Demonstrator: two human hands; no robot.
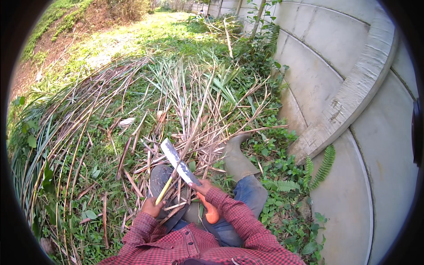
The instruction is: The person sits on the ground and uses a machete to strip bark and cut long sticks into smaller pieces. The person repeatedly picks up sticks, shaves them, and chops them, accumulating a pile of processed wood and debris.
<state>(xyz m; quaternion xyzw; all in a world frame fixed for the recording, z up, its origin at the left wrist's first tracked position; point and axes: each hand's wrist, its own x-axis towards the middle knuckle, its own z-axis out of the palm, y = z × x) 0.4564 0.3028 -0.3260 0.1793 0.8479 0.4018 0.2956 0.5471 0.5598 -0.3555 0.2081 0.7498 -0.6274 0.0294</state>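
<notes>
My left hand is closed round the lower, yellowish end of a long thin stalk, which slants up and away to the right. My right hand grips a machete where its worn grey blade meets the handle. Below that hand the orange handle sticks out toward my lap. The blade points up and to the left and crosses the stalk. Just beyond, a heap of cut, dry stalks and stripped peelings lies spread on the grass between and past my boots.
My rubber boot rests on the right, by the greenery. A panelled concrete wall with a leaning post runs along the right side. Long leafy stalks are piled at the left. Ferns grow against the wall.
</notes>
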